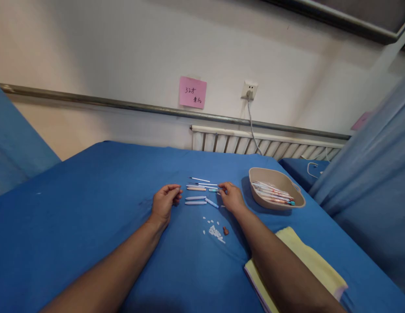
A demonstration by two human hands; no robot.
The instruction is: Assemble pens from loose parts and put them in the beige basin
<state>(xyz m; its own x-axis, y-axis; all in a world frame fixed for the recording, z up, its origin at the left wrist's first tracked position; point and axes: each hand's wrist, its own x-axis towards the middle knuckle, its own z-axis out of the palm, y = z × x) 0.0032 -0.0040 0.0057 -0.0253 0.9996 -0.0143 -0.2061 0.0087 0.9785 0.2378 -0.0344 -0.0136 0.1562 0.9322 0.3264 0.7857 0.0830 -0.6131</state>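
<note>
My left hand (165,203) hovers just left of the pen parts, thumb and forefinger pinched together; anything between them is too small to make out. At the right end of the same parts is my right hand (232,198), its fingers closed down by the ends of the pen refills (206,184), and what they grip is hidden. Lilac pen barrels (195,203) lie side by side between the hands, with a peach barrel (196,189) above them. A small teal piece (213,190) sits close to my right fingertips. One more barrel (212,203) rests at a slant.
Small white pieces (215,232) are scattered nearer me, beside a reddish-brown piece (225,231). A beige basket (276,174) holding several pens (272,193) stands on the right. Under my right forearm lies a folded yellow cloth (303,252). Blue fabric (91,217) covers the table.
</note>
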